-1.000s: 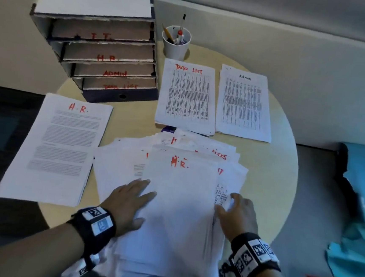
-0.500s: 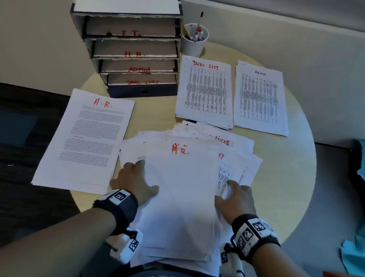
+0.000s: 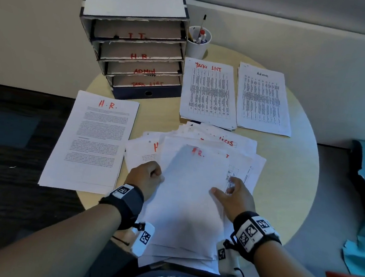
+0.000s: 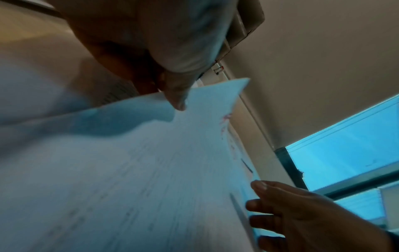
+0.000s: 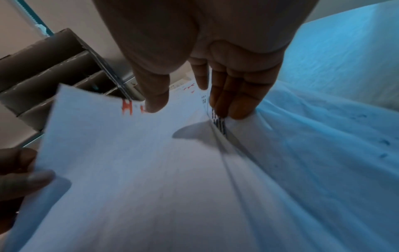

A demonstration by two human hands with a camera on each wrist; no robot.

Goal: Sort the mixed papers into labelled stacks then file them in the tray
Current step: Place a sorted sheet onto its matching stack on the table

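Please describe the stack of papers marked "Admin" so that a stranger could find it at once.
On the round wooden table, look at the far side, right of the cardboard filing tray and the white pen cup. Two sorted stacks lie side by side there; the Admin stack is the right one. Its heading is black; the Task List stack beside it has red.

The head view is dim and cool, with soft light on the pale worktop [image 3: 287,191] and a dark floor at the left; straight edges bow toward the frame borders. Both wrist views are smeared by motion blur, the top sheet [image 5: 129,170] soft and its print unreadable, with a thumb shadow falling across it. A window [image 4: 345,145] glows bright blue, tinting the paper.
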